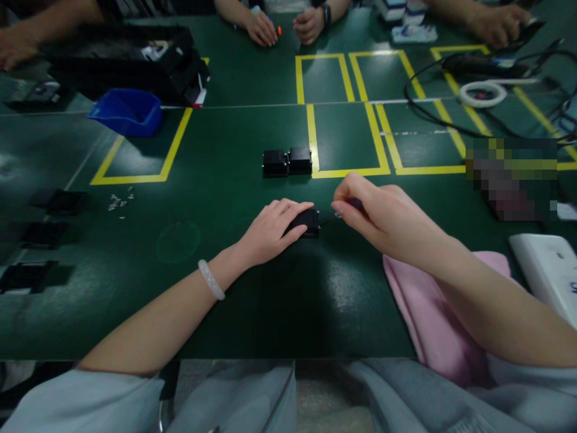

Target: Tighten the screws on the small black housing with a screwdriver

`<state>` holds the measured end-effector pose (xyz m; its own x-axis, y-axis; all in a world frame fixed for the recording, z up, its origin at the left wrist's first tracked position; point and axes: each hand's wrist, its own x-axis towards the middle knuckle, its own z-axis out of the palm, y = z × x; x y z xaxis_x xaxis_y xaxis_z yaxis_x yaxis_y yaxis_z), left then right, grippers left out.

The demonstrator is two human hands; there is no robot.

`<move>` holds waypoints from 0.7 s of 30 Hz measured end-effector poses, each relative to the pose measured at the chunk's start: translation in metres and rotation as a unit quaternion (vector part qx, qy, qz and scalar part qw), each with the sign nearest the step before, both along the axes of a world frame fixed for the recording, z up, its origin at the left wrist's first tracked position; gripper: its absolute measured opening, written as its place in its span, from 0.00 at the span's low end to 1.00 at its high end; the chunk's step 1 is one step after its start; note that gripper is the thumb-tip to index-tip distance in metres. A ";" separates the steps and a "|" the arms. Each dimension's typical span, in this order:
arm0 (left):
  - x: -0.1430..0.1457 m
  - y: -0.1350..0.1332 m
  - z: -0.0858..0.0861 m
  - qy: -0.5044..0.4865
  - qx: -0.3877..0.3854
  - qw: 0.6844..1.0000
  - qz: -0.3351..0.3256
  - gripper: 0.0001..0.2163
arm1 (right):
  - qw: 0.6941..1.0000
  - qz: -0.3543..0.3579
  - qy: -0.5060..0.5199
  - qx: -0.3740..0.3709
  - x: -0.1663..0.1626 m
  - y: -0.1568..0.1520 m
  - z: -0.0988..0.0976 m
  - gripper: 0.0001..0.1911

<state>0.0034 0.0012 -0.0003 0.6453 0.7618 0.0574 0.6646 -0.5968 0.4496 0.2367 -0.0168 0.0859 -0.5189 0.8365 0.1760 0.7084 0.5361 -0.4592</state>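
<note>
My left hand lies over a small black box on the green table, its fingers and thumb closed around the box. Small metal parts show on the box's right side. Just right of it, my right hand is closed in a pinch. Between its fingers is something small and dark with a bit of metal at the fingertips; its kind is mostly hidden. A thin dark line runs between the box and those fingertips. Farther back, two similar black boxes stand side by side.
Small silvery parts lie scattered left, near a blue bin and black trays. Several dark pieces sit at the far left. A pink cloth, a white case and cables occupy the right. Other people's hands are opposite.
</note>
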 end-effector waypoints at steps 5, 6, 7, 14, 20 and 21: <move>0.000 0.000 0.001 0.002 0.001 1.000 0.001 0.23 | 1.000 0.005 0.010 -0.002 0.000 0.000 0.001 0.03; 0.000 0.000 0.000 0.002 0.001 1.000 0.002 0.23 | 1.000 0.007 0.007 -0.002 0.000 0.000 0.001 0.05; 0.000 0.000 0.000 0.002 0.001 1.000 0.003 0.23 | 1.000 0.009 0.004 -0.003 0.000 0.000 0.001 0.07; 0.000 0.000 -0.001 0.002 0.005 1.000 -0.003 0.23 | 1.000 -0.001 0.013 -0.002 0.000 -0.001 0.000 0.04; -0.001 0.000 0.000 -0.001 0.004 1.000 -0.002 0.23 | 1.000 0.013 0.004 0.006 0.000 -0.001 0.000 0.09; -0.001 0.000 0.000 -0.001 0.003 1.000 -0.001 0.23 | 1.000 0.012 0.005 0.008 0.000 -0.001 0.000 0.09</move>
<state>0.0028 0.0013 -0.0007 0.6465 0.7604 0.0627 0.6631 -0.6006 0.4468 0.2370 -0.0174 0.0854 -0.5367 0.8211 0.1941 0.6907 0.5597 -0.4579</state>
